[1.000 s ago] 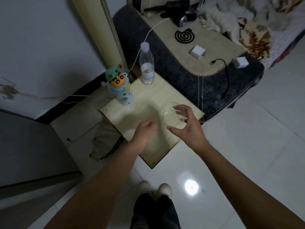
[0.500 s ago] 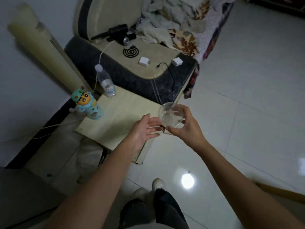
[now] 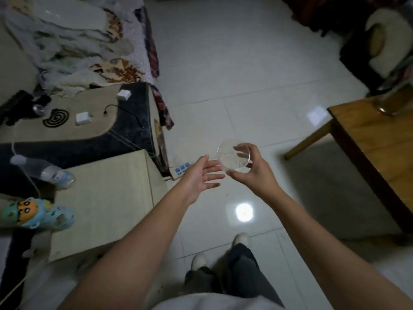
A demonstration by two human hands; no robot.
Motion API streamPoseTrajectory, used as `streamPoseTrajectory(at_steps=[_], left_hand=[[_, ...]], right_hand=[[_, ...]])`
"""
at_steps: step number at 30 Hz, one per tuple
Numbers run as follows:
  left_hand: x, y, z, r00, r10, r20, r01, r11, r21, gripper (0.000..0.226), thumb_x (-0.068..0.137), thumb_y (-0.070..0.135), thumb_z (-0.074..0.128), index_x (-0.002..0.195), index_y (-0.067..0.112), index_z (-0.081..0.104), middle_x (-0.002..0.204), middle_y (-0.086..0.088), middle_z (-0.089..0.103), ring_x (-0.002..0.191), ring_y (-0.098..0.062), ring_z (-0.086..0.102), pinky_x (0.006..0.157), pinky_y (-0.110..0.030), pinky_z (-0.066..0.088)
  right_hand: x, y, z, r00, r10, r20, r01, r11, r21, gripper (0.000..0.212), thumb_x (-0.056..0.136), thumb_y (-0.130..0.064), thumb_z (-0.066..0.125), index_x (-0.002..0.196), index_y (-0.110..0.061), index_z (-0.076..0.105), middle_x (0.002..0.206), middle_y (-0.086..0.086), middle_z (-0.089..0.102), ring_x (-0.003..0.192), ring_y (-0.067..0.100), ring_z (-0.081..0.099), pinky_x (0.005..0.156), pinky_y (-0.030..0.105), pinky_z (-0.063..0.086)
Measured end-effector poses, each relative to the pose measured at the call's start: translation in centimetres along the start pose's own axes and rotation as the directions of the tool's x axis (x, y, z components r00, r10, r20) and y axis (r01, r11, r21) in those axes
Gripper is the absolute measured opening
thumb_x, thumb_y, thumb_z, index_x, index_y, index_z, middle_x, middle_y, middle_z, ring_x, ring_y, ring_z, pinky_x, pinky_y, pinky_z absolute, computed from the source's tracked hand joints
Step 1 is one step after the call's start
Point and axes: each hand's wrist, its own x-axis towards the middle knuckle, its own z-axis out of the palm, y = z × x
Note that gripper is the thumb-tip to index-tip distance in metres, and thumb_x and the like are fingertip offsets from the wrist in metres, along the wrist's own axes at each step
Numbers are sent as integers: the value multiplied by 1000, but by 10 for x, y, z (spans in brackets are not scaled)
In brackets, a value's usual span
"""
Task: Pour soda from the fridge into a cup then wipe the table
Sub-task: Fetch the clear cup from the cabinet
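While the bottle (image 3: 50,173) label stays unreadable, right hand (image 3: 254,173) grips cup (image 3: 233,155)

We are in a home, in a lived-in living or sleeping room with a glossy white tiled floor (image 3: 234,70). We see a rumpled patterned blanket (image 3: 89,45) on a padded couch (image 3: 73,133), phone chargers (image 3: 82,118), a mosquito coil (image 3: 55,117), and a wooden table (image 3: 375,139).
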Motion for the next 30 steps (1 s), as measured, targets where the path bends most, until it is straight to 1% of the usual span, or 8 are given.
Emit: streamPoseTrajectory(at_steps=[6,9,12,19,23,26,28,30], left_hand=[[-14,-37,83,979,-85,187,43,975,218,38,98,34,33,96,9,61,97,-9,66,85,-23,67,70,-35,53],[-26,-59,127,958,-126,259,38,946,322,39,98,34,33,102,7,61,100,-11,66,87,-23,67,72,-35,54],[-42,-86,172,933,-168,319,26,914,405,40,98,34,34,104,5,61,103,-13,67,88,-24,67,77,-38,55],[-96,-170,268,838,-321,441,6,815,580,41,98,34,32,106,7,62,99,-9,68,83,-20,68,70,-33,55],[-125,-216,312,778,-408,477,4,763,646,45,98,34,31,114,4,60,99,-10,67,87,-23,67,78,-37,53],[-145,-243,342,729,-465,502,-21,719,695,43,98,34,30,109,5,60,96,-8,67,87,-23,65,85,-39,51],[-156,-260,361,696,-495,520,-48,691,722,41,98,35,32,107,7,60,93,-7,67,86,-22,65,86,-41,51],[-164,-277,378,669,-523,528,-75,660,748,42,98,36,32,109,6,60,93,-7,67,86,-22,66,83,-40,52]], right_hand=[[-86,27,-65,965,132,-227,-130,991,24,61,71,-24,76,121,-29,42,119,-19,49,111,6,49,94,28,45],[-130,37,-95,924,178,-338,-179,983,30,62,71,-26,77,120,-32,40,114,-24,46,109,3,48,93,26,45],[-180,48,-124,871,225,-436,-223,973,58,62,71,-25,77,120,-30,40,109,-27,44,106,3,47,90,23,44],[-307,85,-176,703,373,-605,-340,924,174,63,71,-18,78,120,-30,41,117,-13,46,108,9,47,82,18,40],[-372,100,-197,596,418,-685,-393,896,205,63,70,-18,78,121,-28,42,116,-13,48,107,11,50,84,22,45],[-412,108,-210,518,445,-730,-419,877,236,64,70,-18,78,123,-26,43,118,-11,49,109,14,50,87,27,47],[-437,113,-216,466,455,-759,-418,869,264,64,71,-19,78,123,-25,42,121,-8,51,110,14,51,87,24,45],[-460,118,-222,411,472,-780,-418,858,299,64,71,-18,77,123,-25,41,126,-6,51,111,14,51,87,22,43]])
